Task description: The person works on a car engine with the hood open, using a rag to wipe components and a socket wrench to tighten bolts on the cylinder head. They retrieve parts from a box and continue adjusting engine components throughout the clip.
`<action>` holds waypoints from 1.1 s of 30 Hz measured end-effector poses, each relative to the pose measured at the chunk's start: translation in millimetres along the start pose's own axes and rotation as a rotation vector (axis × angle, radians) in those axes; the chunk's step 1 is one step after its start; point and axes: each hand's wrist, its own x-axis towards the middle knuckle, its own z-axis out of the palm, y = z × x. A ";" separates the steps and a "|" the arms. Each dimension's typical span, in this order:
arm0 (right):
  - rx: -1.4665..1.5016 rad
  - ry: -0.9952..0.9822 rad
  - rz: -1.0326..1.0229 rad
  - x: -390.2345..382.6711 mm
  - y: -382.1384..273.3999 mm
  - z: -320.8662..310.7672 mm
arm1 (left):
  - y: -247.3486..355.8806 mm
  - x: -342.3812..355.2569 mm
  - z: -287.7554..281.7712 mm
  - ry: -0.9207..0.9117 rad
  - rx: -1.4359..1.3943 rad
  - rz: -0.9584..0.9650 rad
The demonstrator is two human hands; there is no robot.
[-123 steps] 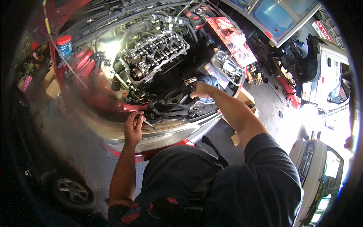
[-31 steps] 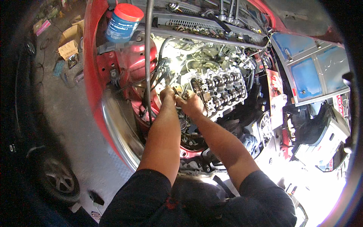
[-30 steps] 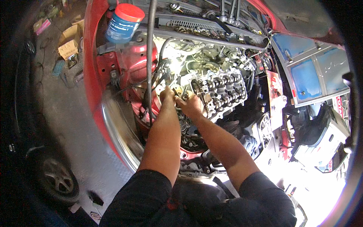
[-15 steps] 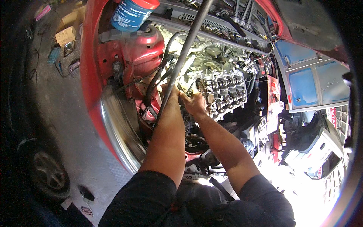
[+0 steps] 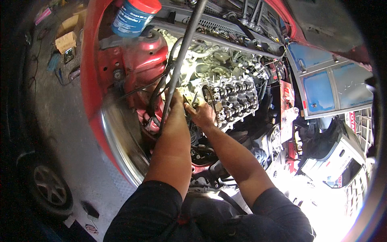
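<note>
Both my arms reach into the engine bay of a red car. My left hand (image 5: 174, 98) is down at the timing end of the engine, partly behind the dark prop rod (image 5: 180, 60); its fingers are hidden. Close beside it, my right hand (image 5: 203, 115) has its fingers curled and its thumb toward the left hand; what they grip is too small to make out. Just right of that hand lies the open cylinder head (image 5: 238, 99), its camshafts bare. The timing chain and sprocket (image 5: 209, 94) sit at its near-left end.
A blue tub with a red lid (image 5: 135, 18) stands on the bay's far left edge. Black hoses (image 5: 158, 94) run beside my left hand. Several long tools (image 5: 250, 14) lie at the back. At right are a blue-and-grey panelled door (image 5: 322, 90) and a pale bumper (image 5: 336, 161).
The whole view has shifted slightly, so the scene sits a little further left. Both hands stay at the same end of the engine, with the right hand's fingers slightly shifted.
</note>
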 end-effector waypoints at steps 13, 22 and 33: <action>-0.163 -0.063 -0.005 14.5 -2.7 14.4 | -12.0 4.2 1.0 -0.263 -0.363 -0.302; -0.195 -0.036 -0.054 4.7 -0.6 13.7 | -6.1 -2.2 -2.4 -0.202 -0.496 -0.576; -0.164 -0.065 0.029 12.9 -12.7 -2.3 | 10.6 -2.2 -11.8 -0.484 -0.547 -0.527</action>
